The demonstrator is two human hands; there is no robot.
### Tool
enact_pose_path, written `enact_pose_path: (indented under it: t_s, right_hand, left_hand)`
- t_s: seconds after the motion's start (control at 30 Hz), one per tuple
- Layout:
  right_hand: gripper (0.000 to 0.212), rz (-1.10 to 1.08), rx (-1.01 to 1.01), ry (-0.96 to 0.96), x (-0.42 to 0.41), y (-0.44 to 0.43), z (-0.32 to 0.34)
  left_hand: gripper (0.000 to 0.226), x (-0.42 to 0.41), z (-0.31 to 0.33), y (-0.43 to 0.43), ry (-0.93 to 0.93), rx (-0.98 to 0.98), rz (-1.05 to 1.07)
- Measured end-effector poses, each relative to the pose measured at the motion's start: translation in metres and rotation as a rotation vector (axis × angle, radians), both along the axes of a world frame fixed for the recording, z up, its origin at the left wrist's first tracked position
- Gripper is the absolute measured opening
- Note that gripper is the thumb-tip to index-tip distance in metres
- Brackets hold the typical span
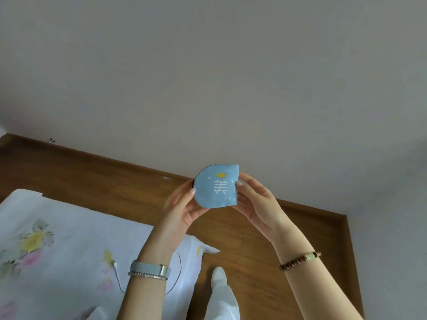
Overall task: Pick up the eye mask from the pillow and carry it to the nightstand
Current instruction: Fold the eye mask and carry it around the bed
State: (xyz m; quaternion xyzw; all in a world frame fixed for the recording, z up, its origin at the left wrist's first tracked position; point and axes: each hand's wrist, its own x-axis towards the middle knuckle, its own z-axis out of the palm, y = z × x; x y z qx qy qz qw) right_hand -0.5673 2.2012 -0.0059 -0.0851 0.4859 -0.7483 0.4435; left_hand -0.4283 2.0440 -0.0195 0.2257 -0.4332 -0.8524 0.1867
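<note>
The eye mask (213, 190) is light blue, folded in half, with a white character and a small yellow crown printed on it. I hold it up in front of me over the wooden floor. My left hand (182, 213) pinches its left edge and my right hand (254, 204) pinches its right edge. Neither a pillow nor a nightstand is in view.
A bed with a white floral sheet (57, 245) fills the lower left, with a white charging cable (120, 278) lying on it. Brown wooden floor (265, 262) runs to a plain white wall (208, 88). My white-trousered leg and shoe (219, 289) stand beside the bed.
</note>
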Motion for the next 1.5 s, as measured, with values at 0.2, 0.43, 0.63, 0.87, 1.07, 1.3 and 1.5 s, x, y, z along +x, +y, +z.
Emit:
enact_pose_path:
  t_s: [0.2,0.43,0.63,0.87,1.07,1.3,1.5]
  right_hand:
    - [0.033,0.049,-0.031,0.003,-0.066,-0.079,0.01]
    - [0.033,0.158,-0.069,0.017,-0.116,-0.159,0.014]
    - [0.034,0.28,-0.059,0.003,-0.148,-0.236,0.011]
    - [0.034,0.466,-0.067,-0.02,-0.197,-0.338,0.01]
    - [0.032,0.63,-0.027,-0.014,-0.23,-0.422,0.009]
    - [0.028,0.818,0.04,0.01,-0.23,-0.498,-0.003]
    - [0.027,0.989,0.015,-0.005,-0.195,-0.568,-0.009]
  left_hand:
    - [0.041,-0.06,0.014,-0.071,-0.001,0.023,0.06]
    - [0.039,-0.093,0.022,-0.138,-0.016,0.018,0.137]
    - [0.041,-0.108,0.011,-0.192,-0.042,0.039,0.258]
    - [0.045,-0.139,0.006,-0.261,-0.051,0.029,0.452]
    - [0.042,-0.163,0.004,-0.305,-0.035,0.038,0.602]
    - [0.042,-0.159,-0.003,-0.342,-0.063,0.042,0.815]
    - [0.04,-0.127,-0.003,-0.382,-0.104,0.012,0.986]
